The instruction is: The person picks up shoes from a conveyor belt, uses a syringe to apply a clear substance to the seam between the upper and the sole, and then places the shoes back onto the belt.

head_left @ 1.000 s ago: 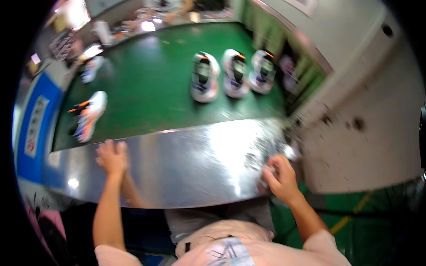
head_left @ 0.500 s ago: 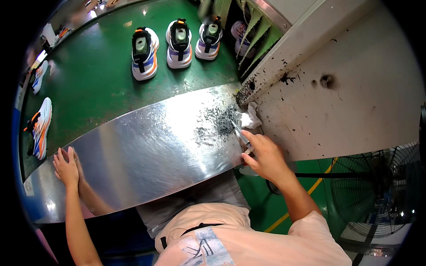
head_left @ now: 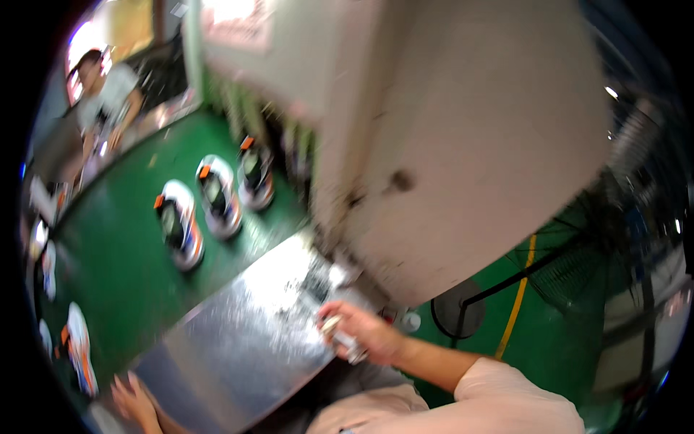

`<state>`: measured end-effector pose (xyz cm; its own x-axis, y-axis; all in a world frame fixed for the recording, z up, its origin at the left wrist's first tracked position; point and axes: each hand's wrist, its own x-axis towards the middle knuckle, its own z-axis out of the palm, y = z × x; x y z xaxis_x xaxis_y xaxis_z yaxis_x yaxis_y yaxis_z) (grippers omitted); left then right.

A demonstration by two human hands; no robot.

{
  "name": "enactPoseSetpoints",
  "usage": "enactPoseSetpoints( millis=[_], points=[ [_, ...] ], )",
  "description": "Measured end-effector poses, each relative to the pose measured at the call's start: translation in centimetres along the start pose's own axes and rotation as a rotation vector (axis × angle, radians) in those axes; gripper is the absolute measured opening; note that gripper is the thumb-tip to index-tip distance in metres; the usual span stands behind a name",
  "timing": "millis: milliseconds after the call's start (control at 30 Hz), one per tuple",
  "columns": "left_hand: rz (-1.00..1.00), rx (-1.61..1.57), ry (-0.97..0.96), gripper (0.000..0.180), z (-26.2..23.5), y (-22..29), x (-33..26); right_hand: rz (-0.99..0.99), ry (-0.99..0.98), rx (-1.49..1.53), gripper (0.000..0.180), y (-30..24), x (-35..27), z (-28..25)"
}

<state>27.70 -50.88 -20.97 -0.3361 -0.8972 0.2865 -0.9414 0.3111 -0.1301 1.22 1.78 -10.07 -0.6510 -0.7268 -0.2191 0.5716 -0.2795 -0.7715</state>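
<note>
My right hand (head_left: 369, 333) is closed around a small silvery metal tool (head_left: 353, 347), blurred by motion, above the near right part of the shiny metal plate (head_left: 238, 347). In the half-second-older picture that tool shows a pointed tip. My left hand (head_left: 134, 405) lies with fingers apart at the plate's left end, holding nothing. Black crumbs (head_left: 316, 283) are scattered over the plate's far right corner, beside a crumpled white cloth or paper (head_left: 343, 273).
Three sneakers, one of them the nearest sneaker (head_left: 181, 231), stand on the green belt (head_left: 123, 253) beyond the plate. More shoes lie at the left, including a sneaker (head_left: 81, 351). A pale machine wall (head_left: 463, 166) rises at right; a fan (head_left: 571, 267) stands behind it. Another person (head_left: 108, 101) is at far left.
The view has swung up and to the right, blurring the picture. My right hand has drawn back from the black crumbs, tool still in it. My left hand stays at the plate's left end.
</note>
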Motion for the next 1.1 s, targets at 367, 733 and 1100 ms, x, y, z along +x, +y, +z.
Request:
enactPoseSetpoints(
  millis=[367, 733, 1100],
  points=[
    [-0.019, -0.052, 0.006, 0.070, -3.4, 2.3, -1.7, -0.073, -0.150, -0.572, 0.101, 1.6, 0.7, 1.6],
    [0.030, -0.071, 0.038, 0.069, -2.1, 1.5, -1.1, -0.682, -0.095, -1.099, 0.098, 5.3, 4.9, -0.8],
    [0.001, -0.076, 0.052, 0.070, -2.9, 0.7, -1.4, -0.583, -0.111, -1.093, 0.095, 5.4, 4.9, -0.3]
  ],
)
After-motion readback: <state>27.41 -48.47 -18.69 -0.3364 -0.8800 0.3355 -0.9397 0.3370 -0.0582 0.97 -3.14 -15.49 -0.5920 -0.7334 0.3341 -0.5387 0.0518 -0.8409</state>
